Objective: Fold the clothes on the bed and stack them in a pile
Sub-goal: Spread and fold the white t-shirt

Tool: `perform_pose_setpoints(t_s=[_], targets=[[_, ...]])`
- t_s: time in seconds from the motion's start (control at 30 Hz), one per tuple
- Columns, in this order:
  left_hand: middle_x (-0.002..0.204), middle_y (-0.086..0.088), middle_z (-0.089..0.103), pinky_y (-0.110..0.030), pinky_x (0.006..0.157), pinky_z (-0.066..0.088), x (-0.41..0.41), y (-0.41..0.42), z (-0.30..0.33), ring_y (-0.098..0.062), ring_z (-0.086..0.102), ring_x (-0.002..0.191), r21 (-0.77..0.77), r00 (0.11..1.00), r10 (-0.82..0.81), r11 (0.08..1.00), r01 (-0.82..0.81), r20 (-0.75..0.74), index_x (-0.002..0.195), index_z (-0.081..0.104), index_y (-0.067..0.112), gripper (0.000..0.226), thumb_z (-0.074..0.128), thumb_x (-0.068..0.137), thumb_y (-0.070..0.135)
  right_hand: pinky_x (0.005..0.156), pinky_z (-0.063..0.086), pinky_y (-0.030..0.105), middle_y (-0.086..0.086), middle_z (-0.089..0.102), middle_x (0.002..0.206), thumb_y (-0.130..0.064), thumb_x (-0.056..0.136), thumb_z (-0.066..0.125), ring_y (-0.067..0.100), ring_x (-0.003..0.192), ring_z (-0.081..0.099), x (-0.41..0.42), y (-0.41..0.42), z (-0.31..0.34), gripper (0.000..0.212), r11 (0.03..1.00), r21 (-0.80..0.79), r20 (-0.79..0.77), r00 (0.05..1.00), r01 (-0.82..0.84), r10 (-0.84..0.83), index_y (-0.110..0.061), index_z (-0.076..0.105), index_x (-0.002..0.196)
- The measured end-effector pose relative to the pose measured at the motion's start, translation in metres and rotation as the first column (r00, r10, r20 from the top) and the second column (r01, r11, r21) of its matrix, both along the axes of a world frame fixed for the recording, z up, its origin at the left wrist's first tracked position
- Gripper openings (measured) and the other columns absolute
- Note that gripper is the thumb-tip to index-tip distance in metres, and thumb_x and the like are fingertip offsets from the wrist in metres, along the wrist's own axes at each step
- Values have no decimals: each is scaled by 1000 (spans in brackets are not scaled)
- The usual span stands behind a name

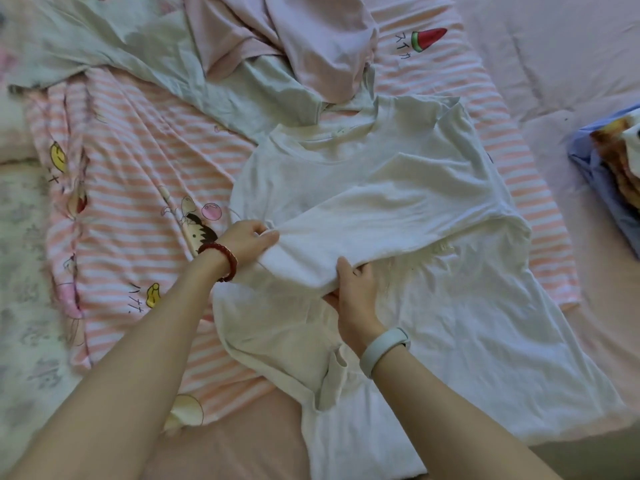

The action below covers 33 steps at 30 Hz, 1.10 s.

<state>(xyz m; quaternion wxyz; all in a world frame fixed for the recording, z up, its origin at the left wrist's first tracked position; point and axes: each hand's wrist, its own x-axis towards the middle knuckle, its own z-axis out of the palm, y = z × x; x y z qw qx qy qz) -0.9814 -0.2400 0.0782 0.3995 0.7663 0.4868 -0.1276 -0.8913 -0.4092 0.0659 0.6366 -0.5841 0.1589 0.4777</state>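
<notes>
pink bed | white T-shirt sleeve gripped: left hand, right hand

a home bedroom: a bed with pink sheets, strewn with a cartoon-striped cover and loose clothes

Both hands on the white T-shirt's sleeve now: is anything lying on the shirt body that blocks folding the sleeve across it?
Nothing visible does. The left hand and right hand pinch the sleeve of the white T-shirt, and its body lies bare. The lilac garment sits beyond the collar.
</notes>
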Motion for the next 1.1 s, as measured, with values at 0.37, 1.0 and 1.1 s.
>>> perform_pose_setpoints(t_s=[0.37, 1.0, 1.1], targets=[[107, -1, 58, -30, 81, 42, -73, -67, -23, -18, 55, 96, 77, 924, 364, 924, -374, 115, 112, 55, 16, 28, 59, 86, 27, 57, 50, 18, 0, 64, 86, -14, 87, 58, 10, 69, 62, -50, -48, -27, 15, 932, -139, -21, 942, -334, 334, -21, 56, 100], [74, -5, 48, -33, 60, 37, -143, -119, -35, -25, 46, 74, -56, 682, 721, 691, -721, 121, 88, 46, 6, 14, 41, 94, 17, 89, 40, 36, 13, 51, 122, -22, 90, 52, 29, 118, 40, -113, -126, -42, 37, -142, -753, 110, -337, -642, 935, -9, 41, 123], [91, -8, 51, -32, 68, 36, -159, -109, -27, -25, 48, 84, -16, 726, 676, 733, -680, 121, 105, 47, 8, 17, 37, 97, 19, 90, 38, 37, 15, 47, 124, -21, 87, 56, 30, 118, 38, -129, -131, -36, 43, -276, -751, 120, -536, -600, 836, -7, 41, 124]])
